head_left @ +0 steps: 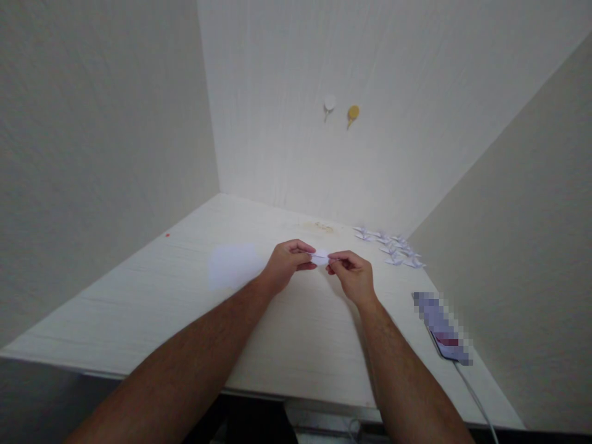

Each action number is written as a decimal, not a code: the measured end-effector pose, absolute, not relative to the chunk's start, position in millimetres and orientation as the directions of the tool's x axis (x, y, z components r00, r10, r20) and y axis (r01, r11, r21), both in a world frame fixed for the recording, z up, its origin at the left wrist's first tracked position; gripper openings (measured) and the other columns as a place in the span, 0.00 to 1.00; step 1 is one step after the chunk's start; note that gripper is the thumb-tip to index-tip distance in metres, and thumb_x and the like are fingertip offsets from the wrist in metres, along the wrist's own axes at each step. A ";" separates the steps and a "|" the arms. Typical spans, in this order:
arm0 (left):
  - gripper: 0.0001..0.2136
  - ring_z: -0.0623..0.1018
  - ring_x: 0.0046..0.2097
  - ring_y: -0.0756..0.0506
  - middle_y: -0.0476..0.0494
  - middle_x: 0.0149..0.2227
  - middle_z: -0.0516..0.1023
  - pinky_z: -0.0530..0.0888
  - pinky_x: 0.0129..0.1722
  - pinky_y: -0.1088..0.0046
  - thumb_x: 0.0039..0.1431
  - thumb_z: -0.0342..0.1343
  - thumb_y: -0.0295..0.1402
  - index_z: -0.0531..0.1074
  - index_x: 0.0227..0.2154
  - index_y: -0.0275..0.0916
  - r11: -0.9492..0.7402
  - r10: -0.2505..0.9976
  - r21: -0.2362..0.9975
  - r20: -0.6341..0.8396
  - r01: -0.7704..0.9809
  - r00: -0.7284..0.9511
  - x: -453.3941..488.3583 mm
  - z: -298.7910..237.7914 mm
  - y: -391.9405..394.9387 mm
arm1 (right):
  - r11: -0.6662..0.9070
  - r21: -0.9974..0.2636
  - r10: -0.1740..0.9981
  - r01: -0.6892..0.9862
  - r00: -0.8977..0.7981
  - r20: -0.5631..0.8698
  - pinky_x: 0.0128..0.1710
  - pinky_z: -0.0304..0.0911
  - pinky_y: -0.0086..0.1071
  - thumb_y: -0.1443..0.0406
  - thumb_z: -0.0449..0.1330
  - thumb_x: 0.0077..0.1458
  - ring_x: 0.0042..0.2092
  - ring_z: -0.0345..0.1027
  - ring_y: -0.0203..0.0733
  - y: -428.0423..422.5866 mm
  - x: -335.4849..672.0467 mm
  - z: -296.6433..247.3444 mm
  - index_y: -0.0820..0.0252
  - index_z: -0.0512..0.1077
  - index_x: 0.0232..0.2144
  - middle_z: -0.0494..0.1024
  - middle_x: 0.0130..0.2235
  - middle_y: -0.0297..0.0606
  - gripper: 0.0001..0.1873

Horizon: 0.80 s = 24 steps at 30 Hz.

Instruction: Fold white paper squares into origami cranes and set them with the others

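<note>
A small folded piece of white paper (320, 258) is pinched between my two hands, a little above the middle of the white table. My left hand (290, 262) grips its left side, with the thumb and fingers closed on it. On the right edge, the fingertips of my right hand (352, 272) are pressed together around the paper. My fingers cover parts of it, so its full folded shape does not show. Flat on the table to the left of my left hand lies white sheet paper (235, 264).
Several folded white paper cranes (393, 248) stand at the table's back right. A phone (439, 327) with a white cable (476, 394) lies along the right side. Walls enclose the table (296, 345) on three sides. Two hooks, white (330, 103) and yellow (353, 113), are on the back wall.
</note>
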<state>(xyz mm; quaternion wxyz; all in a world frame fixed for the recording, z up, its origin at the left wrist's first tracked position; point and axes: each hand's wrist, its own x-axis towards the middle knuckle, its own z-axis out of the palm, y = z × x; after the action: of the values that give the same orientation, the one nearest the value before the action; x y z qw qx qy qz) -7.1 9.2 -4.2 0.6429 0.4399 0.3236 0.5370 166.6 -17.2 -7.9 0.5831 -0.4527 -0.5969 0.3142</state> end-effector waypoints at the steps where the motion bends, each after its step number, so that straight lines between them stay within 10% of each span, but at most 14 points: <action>1: 0.08 0.79 0.32 0.48 0.44 0.28 0.79 0.79 0.34 0.70 0.40 0.64 0.26 0.74 0.26 0.33 0.045 0.975 0.910 0.049 -0.411 0.215 -7.3 -4.2 9.3 | 0.388 -0.906 0.909 0.169 0.093 0.407 0.27 0.67 0.30 0.65 0.64 0.47 0.24 0.71 0.37 -17.2 166.3 -7.9 0.60 0.77 0.30 0.77 0.22 0.34 0.06; 10: 0.15 0.79 0.30 0.47 0.45 0.27 0.79 0.76 0.28 0.72 0.44 0.66 0.33 0.74 0.36 0.34 -0.025 0.953 0.982 0.080 -0.188 0.293 -8.2 -2.6 6.4 | 0.428 -0.847 0.888 0.315 0.028 0.459 0.27 0.67 0.30 0.65 0.64 0.47 0.26 0.70 0.36 -16.5 163.7 -13.7 0.59 0.77 0.31 0.77 0.26 0.35 0.06; 24: 0.14 0.79 0.32 0.48 0.44 0.35 0.79 0.78 0.30 0.71 0.49 0.63 0.37 0.73 0.38 0.36 -0.181 0.926 0.970 0.223 -0.161 0.304 -4.0 -4.7 -0.4 | 0.273 -0.962 0.953 0.028 0.131 0.274 0.24 0.68 0.29 0.62 0.67 0.41 0.24 0.71 0.36 -20.6 148.3 -3.8 0.60 0.73 0.28 0.78 0.24 0.34 0.11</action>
<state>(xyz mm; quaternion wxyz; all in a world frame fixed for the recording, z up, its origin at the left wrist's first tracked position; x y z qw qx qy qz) -4.0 -0.4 -4.7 0.5516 0.5897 0.3244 0.4928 148.3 -20.6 -3.8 0.5943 -0.4605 -0.5323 0.3890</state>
